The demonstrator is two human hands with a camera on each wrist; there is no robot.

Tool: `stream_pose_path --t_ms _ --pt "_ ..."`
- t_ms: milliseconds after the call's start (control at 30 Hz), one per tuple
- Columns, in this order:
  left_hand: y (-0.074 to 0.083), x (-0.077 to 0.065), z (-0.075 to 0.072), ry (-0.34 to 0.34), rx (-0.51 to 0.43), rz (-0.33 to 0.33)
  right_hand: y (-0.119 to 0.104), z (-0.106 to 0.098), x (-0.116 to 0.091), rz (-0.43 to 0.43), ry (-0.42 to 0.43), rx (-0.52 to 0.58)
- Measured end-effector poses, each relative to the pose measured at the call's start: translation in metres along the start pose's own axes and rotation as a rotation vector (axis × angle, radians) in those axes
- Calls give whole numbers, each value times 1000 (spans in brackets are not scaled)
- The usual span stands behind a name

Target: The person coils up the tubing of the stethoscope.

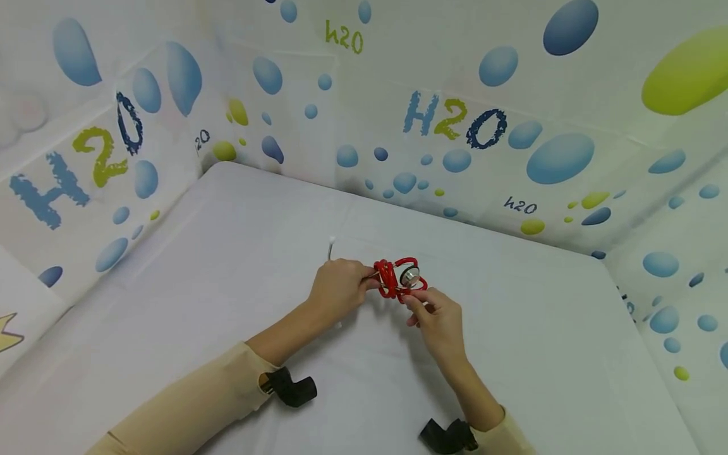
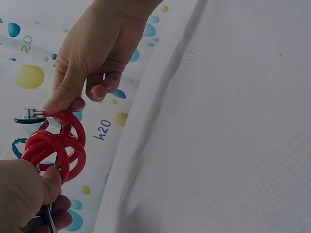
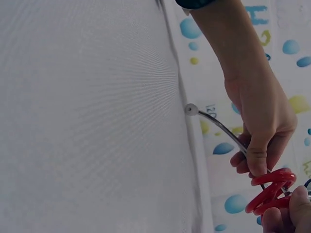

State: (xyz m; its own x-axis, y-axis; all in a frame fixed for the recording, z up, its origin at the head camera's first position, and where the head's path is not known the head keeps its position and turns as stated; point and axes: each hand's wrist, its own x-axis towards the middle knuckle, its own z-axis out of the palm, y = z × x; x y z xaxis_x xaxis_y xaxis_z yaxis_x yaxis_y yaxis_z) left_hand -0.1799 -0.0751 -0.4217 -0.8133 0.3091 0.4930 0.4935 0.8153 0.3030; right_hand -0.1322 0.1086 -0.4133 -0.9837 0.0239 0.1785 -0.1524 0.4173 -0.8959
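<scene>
A stethoscope with red tubing is held up over the white table between both hands. Its tubing is wound in several loops about the metal ear tubes. My left hand grips the metal tubes just beside the coils; one pale ear tip sticks out beyond that hand. With thumb and fingers, my right hand pinches the red tubing close to the silver chest piece. In the left wrist view the chest piece juts out past the right thumb. Part of the metal tubes is hidden inside the left hand.
A white cloth covers the table. Behind and beside it hang white sheets printed with blue and green drops and H2O lettering. Black curved devices are strapped at both wrists, near the beige sleeves.
</scene>
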Motion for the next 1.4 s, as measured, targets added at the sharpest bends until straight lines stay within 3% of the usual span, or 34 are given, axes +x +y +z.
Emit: stream_pose_path --t_ms 200,533,833,1033,1400 --pt "1 -2 2 45 8 17 19 0 7 28 -36 -53" --pt "0 -5 6 73 31 26 19 0 5 118 -109 -118" --pt "3 -7 7 127 57 59 20 1 8 203 -147 -80" --pt "5 -7 6 170 56 88 19 2 8 196 -108 -39" --pt "12 -5 3 194 62 163 22 5 1 176 60 22"
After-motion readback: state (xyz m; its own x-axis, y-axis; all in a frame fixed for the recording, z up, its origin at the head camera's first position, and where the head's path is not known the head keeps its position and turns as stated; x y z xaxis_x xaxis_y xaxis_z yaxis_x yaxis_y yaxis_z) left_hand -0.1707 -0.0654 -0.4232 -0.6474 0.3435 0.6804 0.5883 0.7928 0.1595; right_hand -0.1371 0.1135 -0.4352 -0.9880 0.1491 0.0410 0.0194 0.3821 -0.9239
